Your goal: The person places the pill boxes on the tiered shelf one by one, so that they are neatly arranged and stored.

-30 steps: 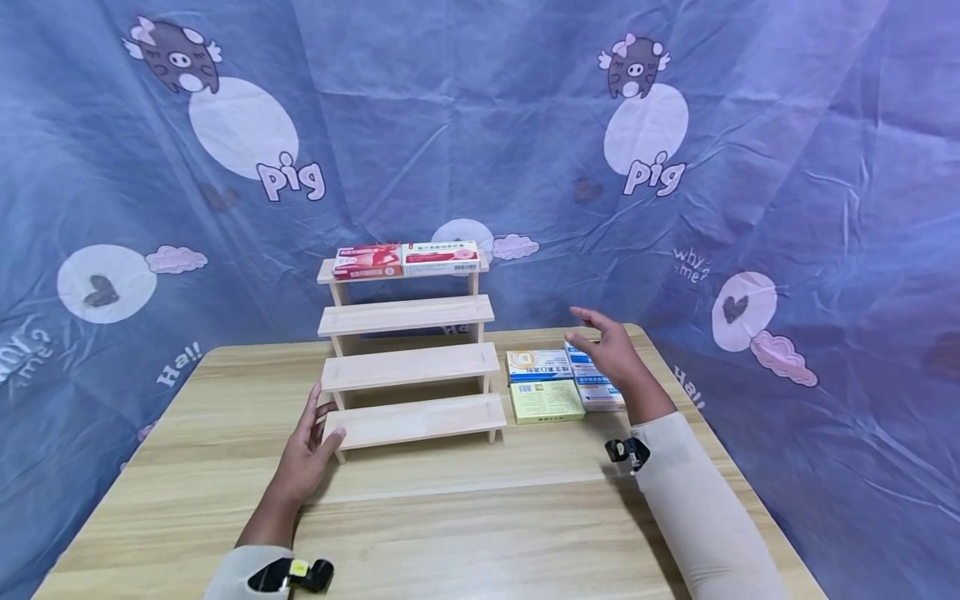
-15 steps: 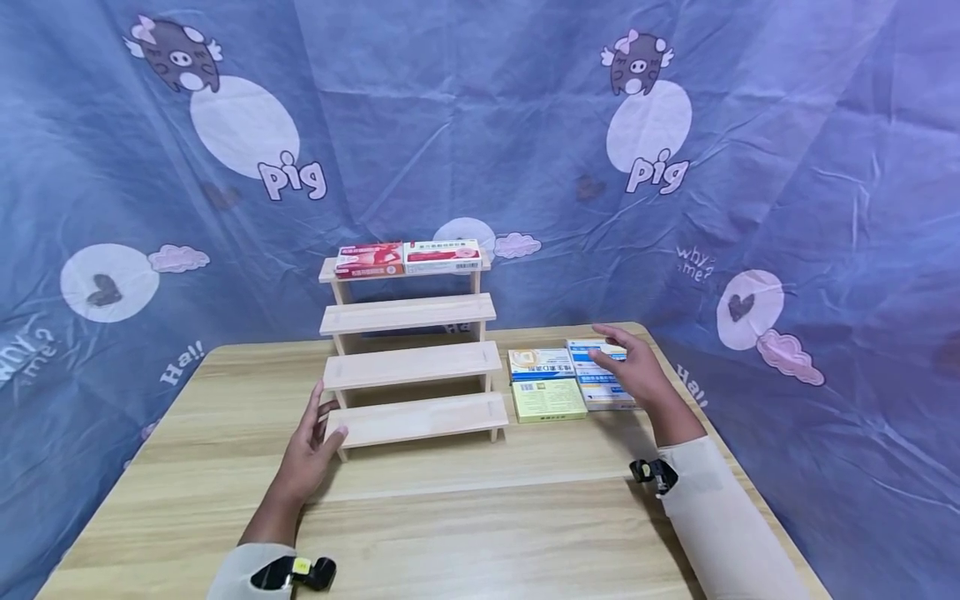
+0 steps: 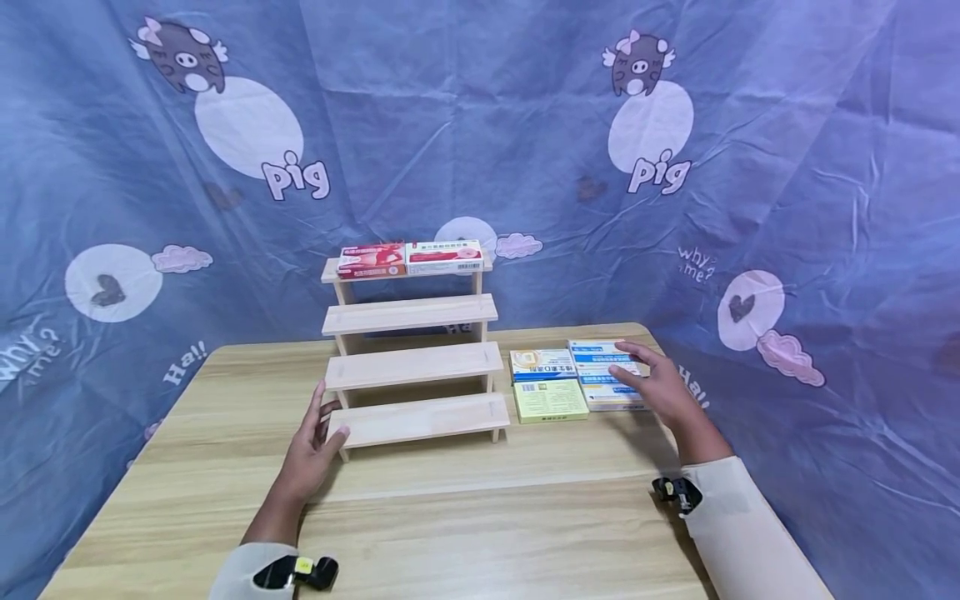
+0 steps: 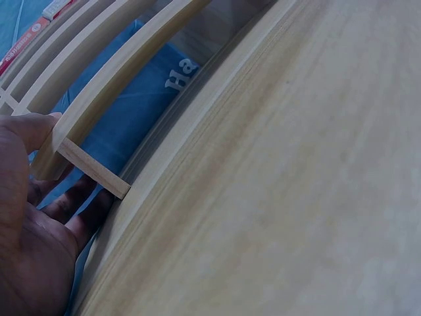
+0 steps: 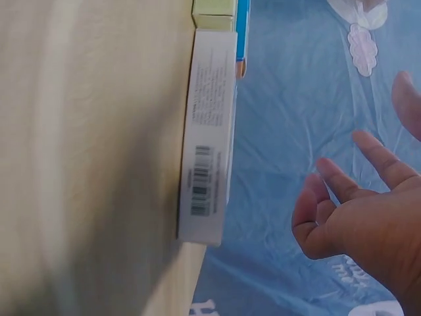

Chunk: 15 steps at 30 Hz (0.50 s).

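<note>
A four-step wooden display rack (image 3: 420,421) stands on the table, with my left hand (image 3: 306,454) holding the left end of its lowest step. In the left wrist view, the thumb lies on top of that board (image 4: 99,99) and the fingers reach behind and under it. My right hand (image 3: 667,392) hovers over the right edge of the blue-and-white medicine boxes (image 3: 596,358), thumb and fingers spread, holding nothing. The right wrist view shows a white box end with a barcode (image 5: 204,138), apart from the fingers.
Left of those boxes lie a blue-and-white vitamin D box (image 3: 542,364) and a yellow-green box (image 3: 551,402). On the top step sit a pink-red box (image 3: 372,261) and a white-and-red box (image 3: 445,257). A blue printed cloth (image 3: 465,125) hangs behind the table (image 3: 480,533).
My right hand has moved right and toward me, uncovering more of the blue-and-white boxes. My left hand stays on the rack.
</note>
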Each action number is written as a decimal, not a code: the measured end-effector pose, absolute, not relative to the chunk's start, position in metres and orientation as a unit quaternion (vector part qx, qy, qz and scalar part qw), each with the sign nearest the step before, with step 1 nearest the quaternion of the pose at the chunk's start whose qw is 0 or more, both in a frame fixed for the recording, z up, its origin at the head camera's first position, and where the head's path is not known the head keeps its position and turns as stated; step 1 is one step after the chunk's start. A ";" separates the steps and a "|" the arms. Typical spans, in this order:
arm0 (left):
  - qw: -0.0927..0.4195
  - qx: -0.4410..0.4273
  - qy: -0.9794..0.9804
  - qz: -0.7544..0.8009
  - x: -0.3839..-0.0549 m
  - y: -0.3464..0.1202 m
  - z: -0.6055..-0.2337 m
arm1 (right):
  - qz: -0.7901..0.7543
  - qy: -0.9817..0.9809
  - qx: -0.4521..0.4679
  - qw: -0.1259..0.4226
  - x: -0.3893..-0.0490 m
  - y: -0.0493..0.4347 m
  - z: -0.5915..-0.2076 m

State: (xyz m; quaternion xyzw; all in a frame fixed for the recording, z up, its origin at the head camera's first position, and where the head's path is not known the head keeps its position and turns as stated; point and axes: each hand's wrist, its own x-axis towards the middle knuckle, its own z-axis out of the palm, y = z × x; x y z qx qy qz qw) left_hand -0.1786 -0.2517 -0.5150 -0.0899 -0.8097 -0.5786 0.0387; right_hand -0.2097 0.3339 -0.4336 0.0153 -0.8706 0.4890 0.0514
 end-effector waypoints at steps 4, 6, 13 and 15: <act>0.038 -0.084 -0.812 -0.577 -0.177 -0.251 -0.512 | 0.490 -0.870 0.009 0.055 -0.204 0.339 -0.435; 0.035 -0.083 -0.813 -0.575 -0.176 -0.251 -0.511 | 0.491 -0.869 -0.001 0.056 -0.202 0.342 -0.436; 0.042 -0.091 -0.812 -0.575 -0.177 -0.251 -0.513 | 0.485 -0.873 -0.007 0.055 -0.197 0.353 -0.442; 0.040 -0.092 -0.810 -0.577 -0.178 -0.250 -0.514 | 0.476 -0.878 -0.004 0.053 -0.194 0.355 -0.444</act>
